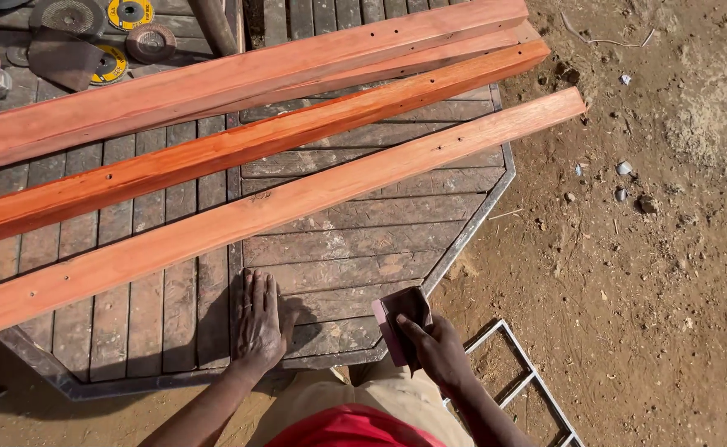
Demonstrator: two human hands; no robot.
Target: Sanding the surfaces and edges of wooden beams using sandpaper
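I am watching the right hand (440, 348) gripping a folded pink-backed sheet of sandpaper (401, 319) at the near edge of the dark slatted octagonal wooden table (339, 257). The left hand (257, 324) is lying flat, fingers spread, on the slats. Beyond, three long reddish-orange timber battens (239, 145) are lying diagonally, with round grinding discs (127, 29) farthest.

Outdoor woodworking yard, seemingly: timber lengths (247, 211), grinding discs (127, 12), dirt ground (645, 273)
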